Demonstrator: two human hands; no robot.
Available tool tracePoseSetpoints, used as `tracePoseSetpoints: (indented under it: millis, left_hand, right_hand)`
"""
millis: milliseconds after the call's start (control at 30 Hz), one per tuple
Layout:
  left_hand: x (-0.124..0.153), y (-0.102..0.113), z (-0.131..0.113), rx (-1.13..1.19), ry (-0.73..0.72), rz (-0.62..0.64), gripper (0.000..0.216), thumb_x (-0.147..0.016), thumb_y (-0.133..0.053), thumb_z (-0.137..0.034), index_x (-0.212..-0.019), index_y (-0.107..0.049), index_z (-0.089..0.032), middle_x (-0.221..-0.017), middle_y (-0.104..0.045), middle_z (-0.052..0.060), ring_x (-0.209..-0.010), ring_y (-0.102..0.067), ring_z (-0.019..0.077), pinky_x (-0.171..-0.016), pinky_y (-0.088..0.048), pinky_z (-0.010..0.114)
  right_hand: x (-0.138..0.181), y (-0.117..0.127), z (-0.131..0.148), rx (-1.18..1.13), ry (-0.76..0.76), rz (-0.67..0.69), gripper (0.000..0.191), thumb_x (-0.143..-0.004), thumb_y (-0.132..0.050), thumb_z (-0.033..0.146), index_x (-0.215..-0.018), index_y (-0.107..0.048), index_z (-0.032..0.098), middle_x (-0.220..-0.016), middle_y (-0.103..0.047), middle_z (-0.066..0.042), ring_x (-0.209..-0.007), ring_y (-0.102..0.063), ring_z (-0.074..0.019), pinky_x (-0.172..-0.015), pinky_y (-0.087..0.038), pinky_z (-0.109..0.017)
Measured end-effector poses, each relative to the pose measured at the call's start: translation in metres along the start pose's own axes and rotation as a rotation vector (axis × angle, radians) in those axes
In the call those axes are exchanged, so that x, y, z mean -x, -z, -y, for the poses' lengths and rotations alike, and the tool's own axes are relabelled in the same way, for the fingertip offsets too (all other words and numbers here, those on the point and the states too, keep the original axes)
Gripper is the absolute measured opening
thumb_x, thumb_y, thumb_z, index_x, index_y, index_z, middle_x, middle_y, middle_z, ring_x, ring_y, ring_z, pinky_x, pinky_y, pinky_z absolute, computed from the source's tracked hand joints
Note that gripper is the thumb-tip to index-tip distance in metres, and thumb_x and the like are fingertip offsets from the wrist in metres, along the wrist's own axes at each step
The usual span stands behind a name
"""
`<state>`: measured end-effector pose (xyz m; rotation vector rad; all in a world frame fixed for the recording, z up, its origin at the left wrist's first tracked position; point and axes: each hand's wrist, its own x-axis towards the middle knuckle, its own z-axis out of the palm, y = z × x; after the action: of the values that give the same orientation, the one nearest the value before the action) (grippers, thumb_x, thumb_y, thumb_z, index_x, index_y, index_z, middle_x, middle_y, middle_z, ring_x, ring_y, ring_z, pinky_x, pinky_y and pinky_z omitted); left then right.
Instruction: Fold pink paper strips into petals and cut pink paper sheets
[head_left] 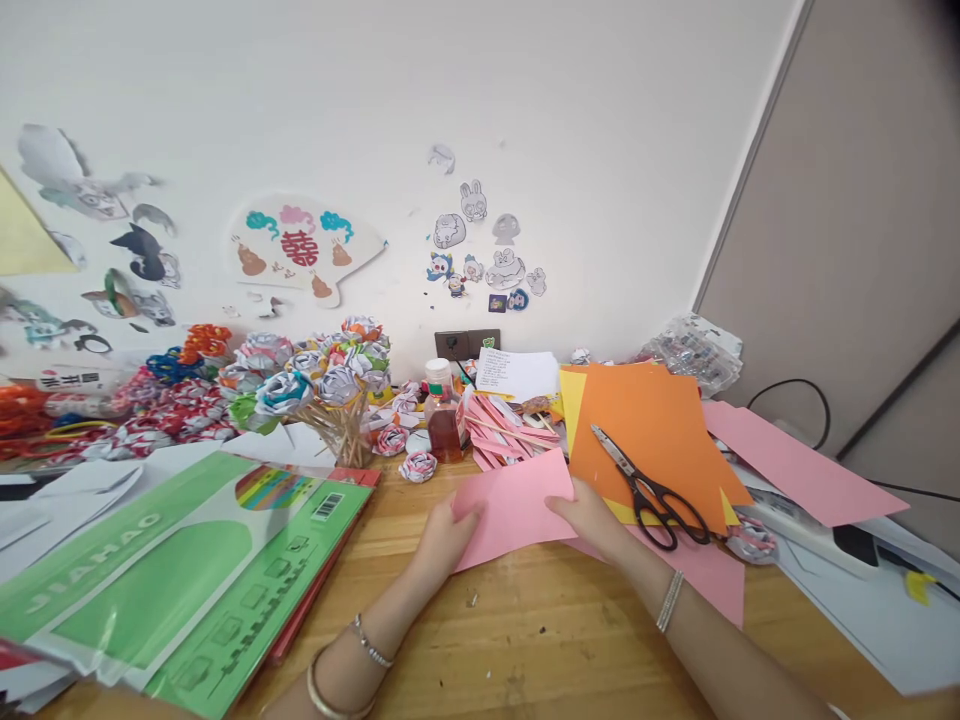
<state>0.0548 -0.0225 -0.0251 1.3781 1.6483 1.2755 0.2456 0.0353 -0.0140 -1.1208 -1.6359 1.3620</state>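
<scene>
Between my two hands a piece of pink paper [514, 505] is held up just over the wooden table. My left hand [445, 535] grips its left edge, thumb on top and fingers hidden behind. At the right edge my right hand [581, 515] pinches it the same way. Black-handled scissors [651, 492] lie beside my right forearm, blades pointing away, on a stack of orange paper [637, 420]. More pink paper [709, 575] lies under my right forearm.
A green paper pack [202, 570] covers the table's left side. Paper roses on sticks [330, 375], a bottle of reddish-brown liquid [444, 415] and a pile of pink strips [506, 425] stand toward the wall. White sheets [862, 620] lie at right.
</scene>
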Motion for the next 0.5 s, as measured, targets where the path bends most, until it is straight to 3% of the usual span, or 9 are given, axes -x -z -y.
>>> tracePoseSetpoints:
  millis: [233,367,500]
  left_hand:
    - [-0.001,-0.006,0.000,0.096,0.045,-0.032,0.030,-0.068,-0.053,-0.031,-0.092,-0.062,-0.014,-0.099,-0.067,0.008,-0.091,-0.060,0.0247,-0.079,-0.045,0.035]
    - [0.001,-0.010,0.003,0.160,0.073,-0.038,0.033,-0.070,-0.052,-0.034,-0.092,-0.061,-0.011,-0.099,-0.067,0.011,-0.091,-0.060,0.0261,-0.076,-0.047,0.036]
    - [0.003,-0.011,0.002,0.226,0.073,-0.031,0.037,-0.070,-0.051,-0.041,-0.087,-0.062,-0.011,-0.096,-0.068,0.011,-0.092,-0.060,0.0273,-0.077,-0.047,0.037]
  right_hand:
    - [-0.005,-0.005,-0.010,0.210,0.040,-0.168,0.025,-0.061,-0.053,0.019,-0.084,-0.062,0.016,-0.089,-0.065,-0.008,-0.087,-0.057,-0.0268,-0.077,-0.042,-0.036]
    - [0.001,-0.017,-0.007,0.089,0.205,-0.043,0.036,-0.072,-0.050,0.028,-0.107,-0.056,0.020,-0.107,-0.059,-0.006,-0.099,-0.052,-0.0250,-0.087,-0.038,-0.037]
    - [0.010,-0.026,-0.003,0.078,0.264,0.084,0.047,-0.079,-0.042,0.046,-0.119,-0.048,0.023,-0.127,-0.042,-0.006,-0.120,-0.032,-0.0227,-0.100,-0.021,-0.040]
